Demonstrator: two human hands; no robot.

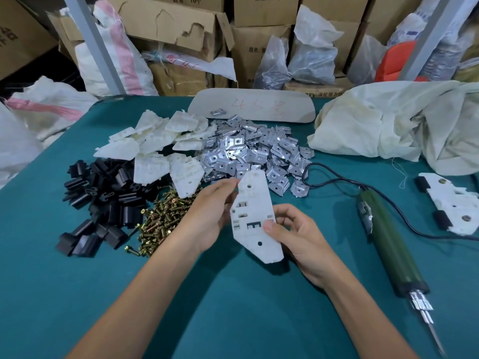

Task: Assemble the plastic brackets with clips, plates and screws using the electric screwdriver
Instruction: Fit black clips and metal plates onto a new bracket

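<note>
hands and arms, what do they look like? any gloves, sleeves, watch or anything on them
The left hand and right hand wear no gloves, and no ring can be made out. The left forearm and right forearm show no sleeve down to the bottom edge of the view. Neither wrist carries a watch or band.

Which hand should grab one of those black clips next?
Probably the left hand: the black clips lie piled on its side, near it. The right hand can hold the white bracket, with the screwdriver on its side.
</note>
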